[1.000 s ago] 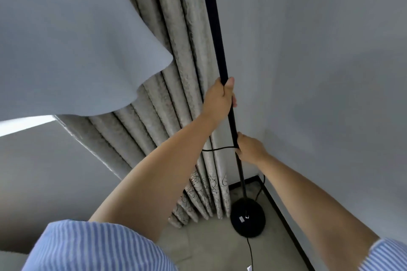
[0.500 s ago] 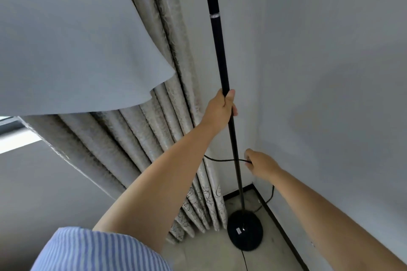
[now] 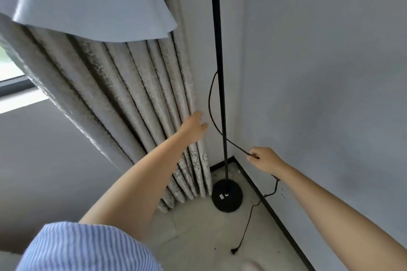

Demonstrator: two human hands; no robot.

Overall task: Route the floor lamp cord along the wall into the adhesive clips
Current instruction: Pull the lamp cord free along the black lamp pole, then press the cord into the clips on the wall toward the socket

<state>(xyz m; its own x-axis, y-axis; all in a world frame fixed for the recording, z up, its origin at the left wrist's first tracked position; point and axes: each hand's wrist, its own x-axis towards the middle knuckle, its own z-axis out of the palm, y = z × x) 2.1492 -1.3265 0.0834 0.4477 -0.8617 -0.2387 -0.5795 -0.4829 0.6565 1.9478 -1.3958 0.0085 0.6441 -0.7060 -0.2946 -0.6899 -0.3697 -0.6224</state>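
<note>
A thin black lamp cord (image 3: 211, 103) leaves the upright black lamp pole (image 3: 220, 72) partway up, bows out to the pole's left, crosses in front of it lower down and runs rightward. Past the right wall it drops to the pale floor, ending in a dark plug (image 3: 234, 251) (lying loose). The round black lamp base (image 3: 227, 196) sits in the corner.
</note>
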